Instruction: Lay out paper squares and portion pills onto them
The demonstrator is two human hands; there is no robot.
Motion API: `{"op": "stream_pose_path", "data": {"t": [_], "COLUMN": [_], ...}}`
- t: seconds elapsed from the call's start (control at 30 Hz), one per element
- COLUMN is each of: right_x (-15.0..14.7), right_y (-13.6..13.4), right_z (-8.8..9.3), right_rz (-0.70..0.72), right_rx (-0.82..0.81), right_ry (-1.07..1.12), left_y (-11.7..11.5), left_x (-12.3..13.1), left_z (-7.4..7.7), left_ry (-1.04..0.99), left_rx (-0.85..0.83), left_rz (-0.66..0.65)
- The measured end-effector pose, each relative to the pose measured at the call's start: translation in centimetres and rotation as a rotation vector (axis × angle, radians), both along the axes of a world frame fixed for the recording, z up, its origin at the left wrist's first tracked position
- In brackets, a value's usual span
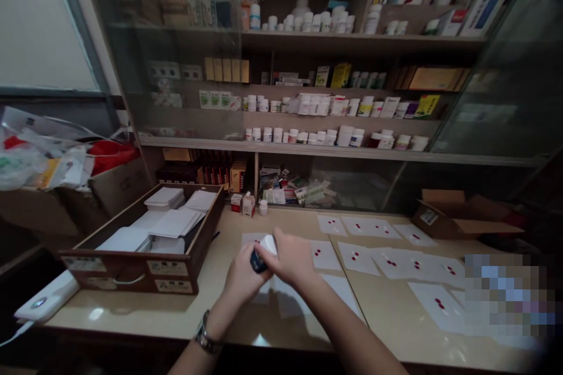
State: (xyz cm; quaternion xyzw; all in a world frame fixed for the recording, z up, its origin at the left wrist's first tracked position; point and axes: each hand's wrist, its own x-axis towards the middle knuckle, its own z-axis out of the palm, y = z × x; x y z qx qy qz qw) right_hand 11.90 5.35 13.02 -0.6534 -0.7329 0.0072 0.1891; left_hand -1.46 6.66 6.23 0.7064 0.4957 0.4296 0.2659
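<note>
My left hand (240,278) is closed around a small dark blue pill bottle (258,261), held tilted over the desk. The fingers of my right hand (295,256) grip its white cap (268,243); whether the cap is loose cannot be seen. Beneath and around my hands lie white paper sheets (328,262), partly covered by my arms. Red tablets (317,253) rest in small groups on many of them, with some pale ones beside them. Further right, more sheets (364,263) spread in rows across the desk.
A wooden drawer (132,285) full of white paper slips stands on the left. Two small boxes (236,204) and a white bottle (263,207) sit behind my hands. An open cardboard box (466,217) is at back right. Medicine shelves (308,149) rise behind the desk.
</note>
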Motion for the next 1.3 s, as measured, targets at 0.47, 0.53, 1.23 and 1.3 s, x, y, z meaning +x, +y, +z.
{"op": "stream_pose_path", "data": {"t": [0.47, 0.53, 1.23, 1.3], "right_x": [3.4, 3.7, 3.3, 3.2], "right_y": [1.3, 1.6, 2.6, 2.7], "right_z": [-1.3, -0.9, -1.7, -1.6], "right_rz": [0.461, 0.433, 0.506, 0.425], "right_rx": [0.036, 0.070, -0.056, -0.054], "right_ry": [0.351, 0.357, 0.536, 0.510], "left_y": [0.1, 0.4, 1.3, 1.5], "left_x": [0.3, 0.4, -0.7, -0.9], "left_z": [0.2, 0.3, -1.1, -1.2], "left_ry": [0.091, 0.086, 0.180, 0.186], "left_rx": [-0.068, -0.059, 0.108, 0.107], "left_rz": [-0.073, -0.048, -0.009, -0.013]}}
